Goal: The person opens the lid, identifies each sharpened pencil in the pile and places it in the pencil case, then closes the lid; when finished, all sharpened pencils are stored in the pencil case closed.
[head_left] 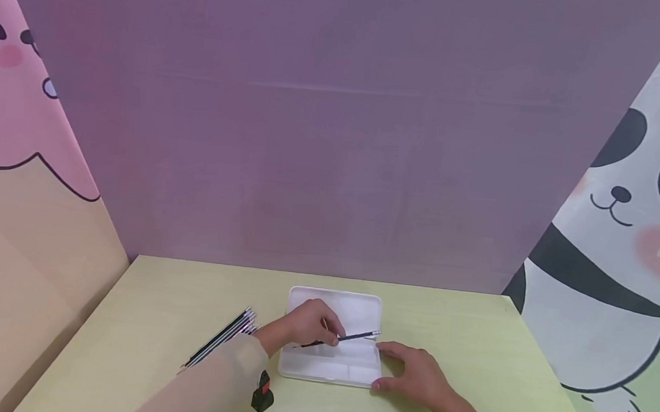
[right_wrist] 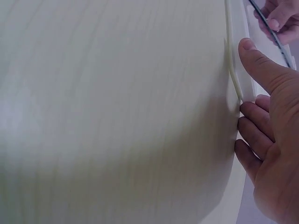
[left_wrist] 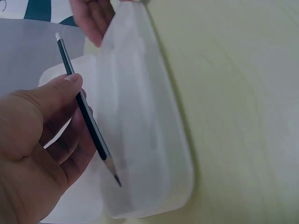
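Note:
My left hand (head_left: 313, 323) pinches a dark pencil with silver stripes (left_wrist: 86, 112) between thumb and fingers. The pencil slants over an open white plastic pencil case (head_left: 309, 369), its sharpened point toward the left end and its white-tipped end toward the right. The case's lid (head_left: 335, 299) lies folded back on the far side. At the right end of the case, my right hand (head_left: 418, 375) holds it, the thumb at the front corner and the index finger near the hinge side. A divider shows in the case's front tray.
A bundle of similar striped pencils (head_left: 220, 339) lies on the pale wooden table (head_left: 465, 330), left of the case and partly behind the left sleeve (head_left: 208, 382). A small black device (head_left: 262, 394) is at the left wrist. A purple panel (head_left: 332, 168) rises behind the table.

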A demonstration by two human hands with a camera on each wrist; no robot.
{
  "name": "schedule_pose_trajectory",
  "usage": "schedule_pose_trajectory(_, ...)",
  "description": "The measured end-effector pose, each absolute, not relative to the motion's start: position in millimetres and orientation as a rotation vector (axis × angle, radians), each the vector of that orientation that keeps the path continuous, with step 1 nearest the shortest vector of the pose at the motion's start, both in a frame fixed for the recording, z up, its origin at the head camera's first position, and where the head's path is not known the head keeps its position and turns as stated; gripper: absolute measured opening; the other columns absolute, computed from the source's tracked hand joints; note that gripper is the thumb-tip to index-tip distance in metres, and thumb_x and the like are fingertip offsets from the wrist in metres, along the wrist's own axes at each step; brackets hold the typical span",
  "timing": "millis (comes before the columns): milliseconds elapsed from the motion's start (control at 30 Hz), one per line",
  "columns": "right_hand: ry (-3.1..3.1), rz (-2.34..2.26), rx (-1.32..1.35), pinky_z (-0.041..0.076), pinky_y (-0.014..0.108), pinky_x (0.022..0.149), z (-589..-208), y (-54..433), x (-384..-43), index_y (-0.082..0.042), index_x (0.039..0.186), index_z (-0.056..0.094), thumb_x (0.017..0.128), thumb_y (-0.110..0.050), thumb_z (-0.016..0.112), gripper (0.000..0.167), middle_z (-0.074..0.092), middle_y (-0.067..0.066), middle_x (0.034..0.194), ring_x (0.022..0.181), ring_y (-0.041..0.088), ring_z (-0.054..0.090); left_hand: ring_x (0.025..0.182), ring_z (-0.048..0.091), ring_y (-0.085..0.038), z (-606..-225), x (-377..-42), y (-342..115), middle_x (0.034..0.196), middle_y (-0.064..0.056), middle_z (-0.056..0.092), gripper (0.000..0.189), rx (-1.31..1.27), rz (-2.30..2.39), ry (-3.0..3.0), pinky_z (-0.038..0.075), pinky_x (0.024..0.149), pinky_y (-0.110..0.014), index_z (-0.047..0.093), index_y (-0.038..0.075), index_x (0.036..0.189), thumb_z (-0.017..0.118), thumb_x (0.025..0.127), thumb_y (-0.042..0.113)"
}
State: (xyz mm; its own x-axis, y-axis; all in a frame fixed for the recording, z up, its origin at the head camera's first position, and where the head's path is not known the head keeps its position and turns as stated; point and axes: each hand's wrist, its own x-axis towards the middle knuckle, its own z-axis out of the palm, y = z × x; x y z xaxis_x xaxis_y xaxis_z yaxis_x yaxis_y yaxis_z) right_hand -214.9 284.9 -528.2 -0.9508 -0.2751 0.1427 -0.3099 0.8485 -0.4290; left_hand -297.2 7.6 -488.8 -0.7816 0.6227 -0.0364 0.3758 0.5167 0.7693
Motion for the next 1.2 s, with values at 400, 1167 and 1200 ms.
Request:
schedule_pose_trajectory(400,-2.963,0.736,0.405,0.05,0.049,0.099,-526.9,284.1,-211.2,-0.025,0.127,0.071,0.064,-0.057,0.091,0.073,0.073,-0.007,0.125,0.116,0.023,0.068,0.073,0.058,0.0,-500.9,-287.7,7.3,0.08,0.01,0.074,0.015,0.914,0.836,2.59,0.049,0.072,-0.019,0.085,0.018,0.091,0.084,0.083,0.005)
schedule_pose_trajectory(1167,-2.961,0.745,0.395,0.048,0.05,0.1,-531.2,283.7,-213.5,-0.025,0.127,0.072,0.064,-0.057,0.091,0.073,0.073,-0.006,0.126,0.118,0.024,0.067,0.074,0.055,0.0,-501.0,-284.3,14.7,0.079,0.013,0.072,0.013,0.942,0.592,2.683,0.049,0.075,-0.019,0.084,0.021,0.086,0.083,0.085,0.007)
schedule_pose_trajectory(1200,-2.958,0.751,0.4,0.048,0.05,0.1,-530.9,283.8,-213.4,-0.025,0.127,0.072,0.064,-0.057,0.091,0.073,0.073,-0.006,0.125,0.117,0.024,0.067,0.075,0.056,0.0,-500.5,-283.9,14.7,0.08,0.012,0.073,0.013,0.952,0.572,2.689,0.05,0.076,-0.019,0.084,0.021,0.087,0.083,0.085,0.008)
